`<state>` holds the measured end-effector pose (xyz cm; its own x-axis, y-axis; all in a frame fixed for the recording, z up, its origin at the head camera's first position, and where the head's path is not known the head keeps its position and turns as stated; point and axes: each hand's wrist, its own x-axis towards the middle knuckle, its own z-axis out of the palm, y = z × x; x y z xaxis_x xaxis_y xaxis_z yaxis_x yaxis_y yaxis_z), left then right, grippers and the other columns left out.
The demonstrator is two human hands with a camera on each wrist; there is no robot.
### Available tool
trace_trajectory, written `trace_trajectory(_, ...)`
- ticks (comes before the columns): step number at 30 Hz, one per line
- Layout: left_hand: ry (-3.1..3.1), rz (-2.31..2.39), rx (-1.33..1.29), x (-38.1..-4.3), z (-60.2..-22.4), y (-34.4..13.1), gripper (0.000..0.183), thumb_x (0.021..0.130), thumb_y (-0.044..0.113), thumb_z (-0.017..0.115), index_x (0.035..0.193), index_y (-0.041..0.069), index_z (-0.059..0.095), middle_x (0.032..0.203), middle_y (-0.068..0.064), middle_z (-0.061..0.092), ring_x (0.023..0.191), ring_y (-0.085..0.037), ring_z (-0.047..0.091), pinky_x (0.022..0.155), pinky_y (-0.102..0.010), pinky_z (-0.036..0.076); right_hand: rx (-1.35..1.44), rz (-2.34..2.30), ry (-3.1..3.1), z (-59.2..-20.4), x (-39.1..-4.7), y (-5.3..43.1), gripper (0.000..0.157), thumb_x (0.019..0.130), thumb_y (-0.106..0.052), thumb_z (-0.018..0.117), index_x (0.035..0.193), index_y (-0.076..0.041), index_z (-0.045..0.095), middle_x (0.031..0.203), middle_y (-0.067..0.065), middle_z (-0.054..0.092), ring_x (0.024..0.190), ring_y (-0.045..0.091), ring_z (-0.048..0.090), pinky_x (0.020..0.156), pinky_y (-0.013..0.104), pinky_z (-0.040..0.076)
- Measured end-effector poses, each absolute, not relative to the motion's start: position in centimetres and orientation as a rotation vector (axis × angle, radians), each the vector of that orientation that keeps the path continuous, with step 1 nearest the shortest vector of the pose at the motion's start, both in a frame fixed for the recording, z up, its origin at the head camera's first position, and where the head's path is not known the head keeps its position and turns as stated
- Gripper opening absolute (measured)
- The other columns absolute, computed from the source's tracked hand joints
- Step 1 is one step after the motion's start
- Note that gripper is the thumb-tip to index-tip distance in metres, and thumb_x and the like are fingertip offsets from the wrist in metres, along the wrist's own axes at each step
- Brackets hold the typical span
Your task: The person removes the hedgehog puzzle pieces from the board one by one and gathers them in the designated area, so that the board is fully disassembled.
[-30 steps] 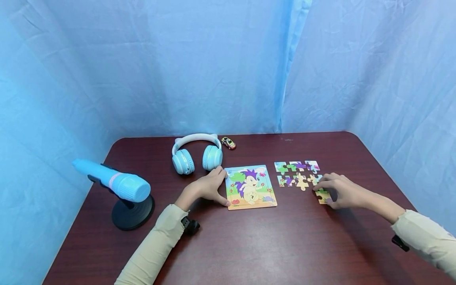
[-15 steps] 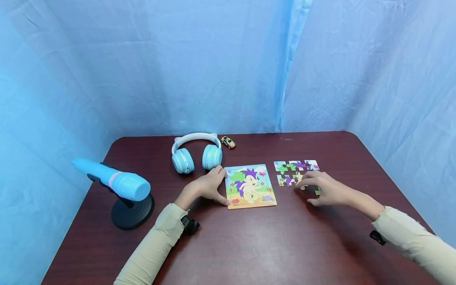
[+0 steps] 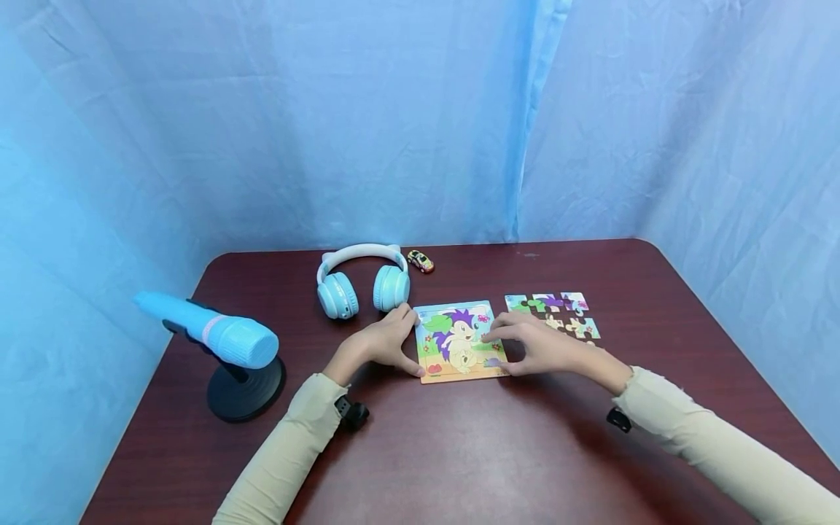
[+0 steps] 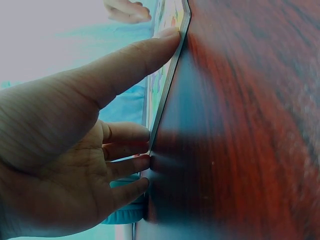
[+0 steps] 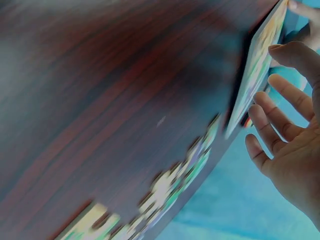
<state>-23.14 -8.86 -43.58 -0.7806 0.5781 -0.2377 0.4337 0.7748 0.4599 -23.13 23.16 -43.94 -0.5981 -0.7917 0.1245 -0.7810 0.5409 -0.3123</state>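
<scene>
A square hedgehog picture board [image 3: 453,350], which looks like a jigsaw puzzle tray, lies flat on the table. My left hand [image 3: 383,343] rests at its left side, thumb on the near corner and fingers by the far corner. Those fingers [image 4: 127,167] look fairly straight along the edge in the left wrist view. Over the board's right side is my right hand [image 3: 541,346], fingers spread and slightly bent, nothing visible between them. In the right wrist view its fingers [image 5: 280,115] are apart. Loose jigsaw pieces [image 3: 574,300] lie right of the board, partly hidden by my right hand.
Light blue headphones [image 3: 391,288] lie behind the left hand, a small toy car [image 3: 421,261] beside them. A blue microphone [image 3: 239,341] on a black stand [image 3: 244,394] occupies the left. Blue cloth [image 3: 367,124] surrounds the dark red table [image 3: 472,459].
My right hand has moved left from the lower-right jigsaw pieces, across the others, to the board's right side. The left hand has stayed at the board's left edge.
</scene>
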Motion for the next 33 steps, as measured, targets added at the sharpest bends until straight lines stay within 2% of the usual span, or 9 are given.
trace_trajectory(5, 2.606, 0.547, 0.773, -23.3, -43.7, -8.9, 0.081, 0.080, 0.047, 0.086, 0.133, 0.002, 0.045, 0.124, -0.009, 0.041, 0.114, -0.022, 0.043, 0.098, -0.038, 0.044, -1.375, -0.532, 2.662, -43.8, -23.0, 20.8, 0.040, 0.084, -0.019, 0.080, 0.123, -0.013, 0.073, 0.121, 0.006, 0.065, 0.110, 0.021, 0.057, 0.092, 0.045, 0.050)
trace_trajectory(10, 2.606, 0.544, 0.776, -23.4, -43.8, -8.9, 0.081, 0.079, 0.047, 0.086, 0.133, 0.002, 0.045, 0.124, -0.009, 0.041, 0.114, -0.022, 0.042, 0.098, -0.037, 0.044, -1.351, -0.526, 2.621, -44.0, -23.0, 19.1, 0.038, 0.087, -0.022, 0.079, 0.124, -0.012, 0.073, 0.117, 0.004, 0.063, 0.105, 0.017, 0.055, 0.090, 0.040, 0.051)
trace_trajectory(21, 2.599, 0.536, 0.760, -23.3, -43.7, -8.8, 0.083, 0.080, 0.046, 0.086, 0.137, 0.002, 0.044, 0.127, -0.010, 0.042, 0.115, -0.022, 0.043, 0.100, -0.038, 0.044, -1.501, -0.554, 2.572, -45.1, -23.3, 17.3, 0.035, 0.086, -0.019, 0.081, 0.119, -0.008, 0.075, 0.113, 0.004, 0.066, 0.102, 0.017, 0.059, 0.089, 0.037, 0.050)
trace_trajectory(33, 2.599, 0.545, 0.762, -23.4, -43.9, -8.9, 0.084, 0.080, 0.047, 0.086, 0.136, 0.002, 0.044, 0.127, -0.010, 0.042, 0.115, -0.022, 0.044, 0.101, -0.038, 0.045, -1.384, -0.478, 2.529, -44.4, -23.2, 16.2, 0.034, 0.087, -0.016, 0.080, 0.121, -0.014, 0.075, 0.115, 0.004, 0.064, 0.106, 0.018, 0.057, 0.091, 0.037, 0.050)
